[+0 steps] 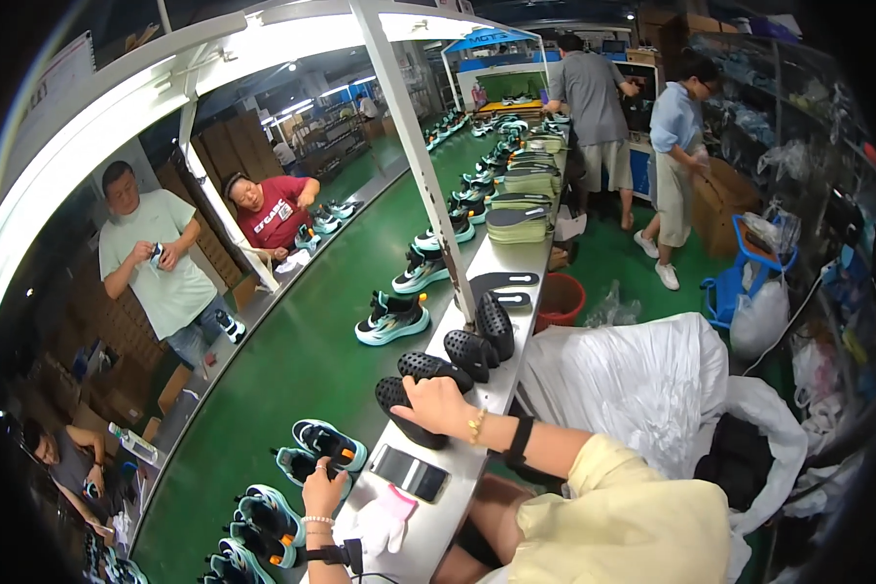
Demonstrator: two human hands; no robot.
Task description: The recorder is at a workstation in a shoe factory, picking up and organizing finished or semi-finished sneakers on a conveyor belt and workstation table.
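My right hand [437,405] is closed round a black shoe-shaped piece with a bumpy surface [391,397] on the metal ledge. Several like it stand just beyond, among them a black bumpy piece [469,352] beside the white post. Lower left, my left hand [323,490] has its fingers curled at a teal and black sneaker [293,466] on the green belt; the grip is partly hidden. Another teal and black sneaker [329,443] lies against it. Between my hands a phone [424,481] and a pink and white glove [387,521] rest on the ledge.
Sneakers line the green conveyor belt [292,380]. Stacks of insoles [518,224] sit along the ledge. A white post [414,136] rises ahead of me. To the right are a red bin [561,298] and a white sack [628,375]. Several people work around the line.
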